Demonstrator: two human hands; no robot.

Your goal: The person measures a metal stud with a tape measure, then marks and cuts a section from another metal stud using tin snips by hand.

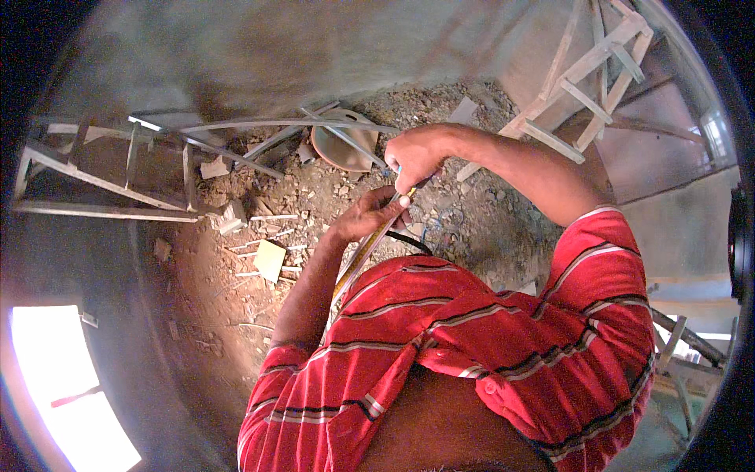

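Note:
My left hand (370,214) is closed around a long, narrow, pale strip (363,253), which slants down past my left forearm toward my shirt. A yellow band that looks like a tape measure blade (354,266) runs along it. Just above and to the right, my right hand (417,156) is closed, its fingers curled close to the strip's upper end. Bits of blue and yellow show at those fingers; what they grip is mostly hidden. A dark cord-like piece (410,241) hangs below my hands.
Rubble (464,228) covers the ground. A tan basin (344,145) lies ahead with metal strips across it. Wooden ladder-like frames stand at left (110,177) and right (582,86). A yellow square piece (270,260) lies among pale sticks. A bright window (67,385) is at lower left.

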